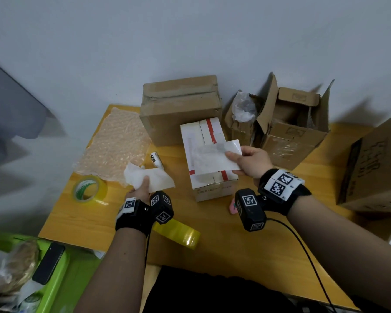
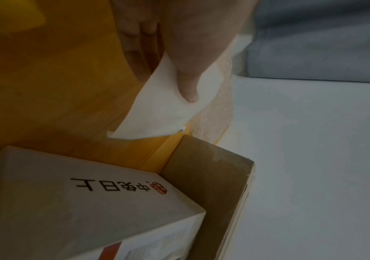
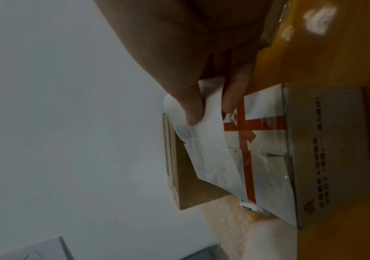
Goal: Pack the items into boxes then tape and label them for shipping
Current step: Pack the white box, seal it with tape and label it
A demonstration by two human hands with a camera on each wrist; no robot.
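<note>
White cardboard box with red crossed stripes (image 1: 209,159): shut, standing near the middle of the yellow wooden table (image 1: 212,233); taken here as the landmark. Right hand (image 1: 250,162): thumb and fingers pinching one edge of a white rectangular shipping label (image 1: 215,158), which hangs just above the box's top face, probably so that it can be lined up before being pressed down; whether any of it already touches the box cannot be told. Left hand (image 1: 141,188): to the left of the box, thumb on top and fingers beneath, gripping a crumpled white sheet of backing paper (image 1: 149,179), seemingly peeled waste held clear of the label. Small white cylindrical tube (image 1: 156,160): lying on the table just left of the box. Sheet of clear bubble wrap (image 1: 115,145): spread flat farther left. Roll of clear tape with green-printed core (image 1: 89,188): left and nearer the person, well apart from the box. Roll of yellow tape (image 1: 178,233): on its side in front of the box, beneath the left wrist. Closed brown cardboard carton (image 1: 181,109): directly behind the box, against the wall. Open brown cardboard carton (image 1: 296,125): behind and to the right, flaps up, apparently awaiting contents. Stage judged: labelling of a sealed box.
</note>
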